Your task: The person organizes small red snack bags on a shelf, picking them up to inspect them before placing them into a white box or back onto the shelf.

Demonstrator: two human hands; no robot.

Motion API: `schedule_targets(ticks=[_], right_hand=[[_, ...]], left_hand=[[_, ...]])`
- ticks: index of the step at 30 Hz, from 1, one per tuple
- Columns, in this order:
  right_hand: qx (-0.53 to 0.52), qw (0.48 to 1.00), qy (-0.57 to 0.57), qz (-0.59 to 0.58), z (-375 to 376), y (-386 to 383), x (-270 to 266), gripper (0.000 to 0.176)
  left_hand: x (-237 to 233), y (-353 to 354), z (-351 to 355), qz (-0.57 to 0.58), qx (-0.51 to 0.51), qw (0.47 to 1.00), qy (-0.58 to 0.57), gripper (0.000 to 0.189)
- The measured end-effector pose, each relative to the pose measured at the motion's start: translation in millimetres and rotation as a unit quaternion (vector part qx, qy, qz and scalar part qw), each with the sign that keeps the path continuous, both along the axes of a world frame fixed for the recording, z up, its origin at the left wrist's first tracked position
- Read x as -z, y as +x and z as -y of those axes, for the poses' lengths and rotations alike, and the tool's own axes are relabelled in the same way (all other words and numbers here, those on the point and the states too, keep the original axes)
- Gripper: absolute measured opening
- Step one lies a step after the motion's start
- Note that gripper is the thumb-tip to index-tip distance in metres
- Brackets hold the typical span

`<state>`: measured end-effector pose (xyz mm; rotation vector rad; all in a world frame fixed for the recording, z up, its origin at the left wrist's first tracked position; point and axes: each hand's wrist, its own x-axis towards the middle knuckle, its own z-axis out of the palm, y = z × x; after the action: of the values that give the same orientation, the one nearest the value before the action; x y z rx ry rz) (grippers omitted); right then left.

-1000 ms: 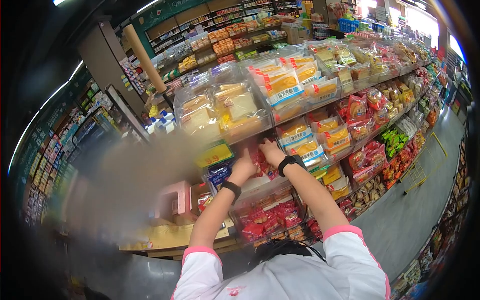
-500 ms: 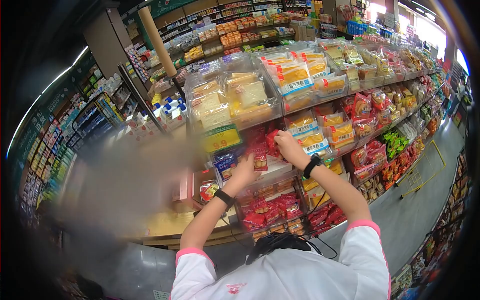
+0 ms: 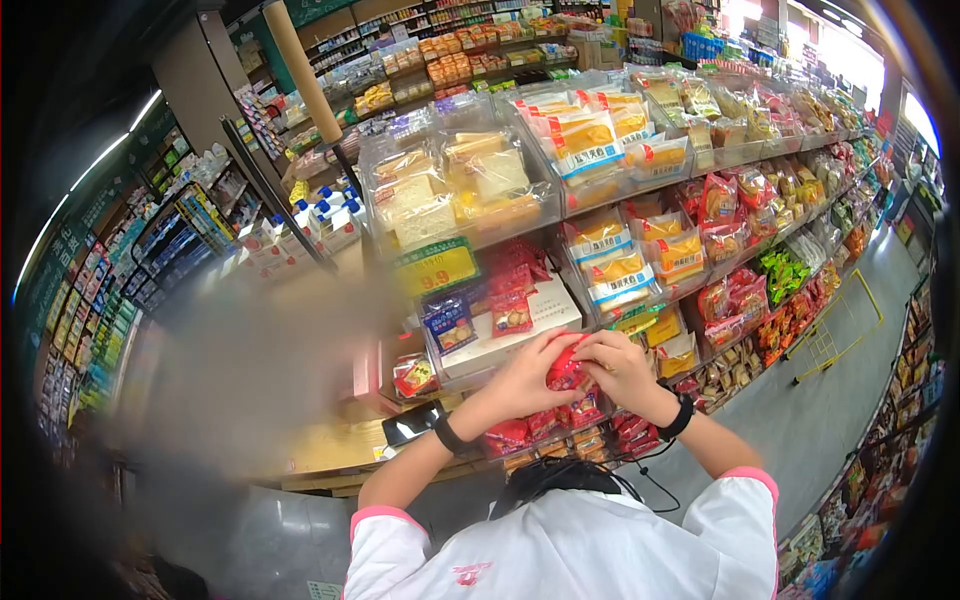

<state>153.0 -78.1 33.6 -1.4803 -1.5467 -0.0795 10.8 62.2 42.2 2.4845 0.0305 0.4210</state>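
A small red snack packet (image 3: 567,370) is held between both my hands, in front of the shelf and above the lower bin. My left hand (image 3: 530,380) grips its left side, and the fingers of my right hand (image 3: 622,373) are closed on its upper right; parts of the packet are hidden by the fingers. Just beyond my hands, a white box (image 3: 548,308) lies in a shelf compartment. More red snack packets (image 3: 512,312) rest on it, beside a blue snack packet (image 3: 449,322) to the left.
Below my hands is a bin with red packets (image 3: 508,432). Wrapped sliced bread (image 3: 410,205) and yellow bread packs (image 3: 585,145) fill the upper bins. A yellow-green price sign (image 3: 436,268) hangs at the left. A yellow cart (image 3: 830,340) stands in the right aisle.
Both hands have drawn back from the white box toward my body and come together on the red packet. The right hand has brought that packet down from the shelf compartment.
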Motion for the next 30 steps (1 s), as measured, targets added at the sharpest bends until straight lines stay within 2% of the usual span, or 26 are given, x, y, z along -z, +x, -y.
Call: schedule_targets(ticks=[2, 6, 7, 10, 13, 14, 17, 20, 21, 24, 25, 27, 28, 29, 30], right_hand=[[0.016, 0.999, -0.019, -0.042, 5.6, -6.2, 11.1, 0.015], [0.058, 0.981, -0.057, -0.173, 11.2, -17.9, 37.9, 0.012], [0.062, 0.98, -0.055, -0.181, 12.3, -20.1, 45.9, 0.011], [0.069, 0.964, -0.072, -0.246, 16.0, -28.2, 69.7, 0.01], [0.052, 0.927, -0.113, -0.355, 17.7, -29.7, 103.0, 0.016], [0.051, 0.912, -0.13, -0.386, 16.8, -29.1, 111.7, 0.018], [0.039, 0.897, -0.197, -0.394, 14.6, -21.7, 141.1, 0.032], [0.053, 0.89, -0.292, -0.345, 17.1, -18.9, 152.5, 0.042], [0.045, 0.907, -0.319, -0.27, 19.8, -14.0, 170.3, 0.048], [-0.037, 0.847, -0.424, -0.318, 23.8, -10.8, 180.6, 0.052], [-0.053, 0.837, -0.435, -0.328, 24.4, -9.8, 191.2, 0.063], [-0.079, 0.817, -0.433, -0.371, 23.2, -5.2, 197.8, 0.068], [-0.094, 0.806, -0.433, -0.392, 20.8, -2.2, 195.7, 0.07], [-0.085, 0.805, -0.451, -0.377, 20.5, 2.6, 190.9, 0.063], [-0.098, 0.781, -0.438, -0.434, 19.1, 7.1, 186.1, 0.059]], left_hand=[[7.6, -6.8, 10.1, -0.036, -0.006, 0.998, -0.05, 0.078], [44.7, -11.8, 10.4, -0.038, 0.008, 0.996, -0.085, 0.076], [46.3, -13.3, 11.2, -0.07, 0.015, 0.989, -0.128, 0.075], [68.5, -22.9, 13.7, -0.075, -0.008, 0.985, -0.157, 0.072], [70.3, -30.3, 11.4, -0.177, -0.037, 0.957, -0.226, 0.066], [78.5, -32.1, 10.4, -0.17, -0.046, 0.956, -0.234, 0.065], [134.5, -36.1, 1.6, -0.16, -0.071, 0.957, -0.231, 0.057], [141.5, -38.6, 6.8, -0.245, -0.129, 0.862, -0.424, 0.051], [143.3, -39.4, 8.1, -0.249, -0.145, 0.852, -0.438, 0.049], [146.1, -34.6, 10.9, -0.259, -0.189, 0.819, -0.475, 0.045], [145.0, -32.1, 10.7, -0.274, -0.179, 0.85, -0.412, 0.046], [141.5, -26.3, 11.1, -0.299, -0.162, 0.898, -0.28, 0.049], [142.8, -23.1, 13.8, -0.277, -0.154, 0.896, -0.31, 0.051], [146.2, -21.9, 18.3, -0.254, -0.146, 0.893, -0.34, 0.052], [149.7, -20.6, 21.8, -0.231, -0.14, 0.89, -0.368, 0.054]])
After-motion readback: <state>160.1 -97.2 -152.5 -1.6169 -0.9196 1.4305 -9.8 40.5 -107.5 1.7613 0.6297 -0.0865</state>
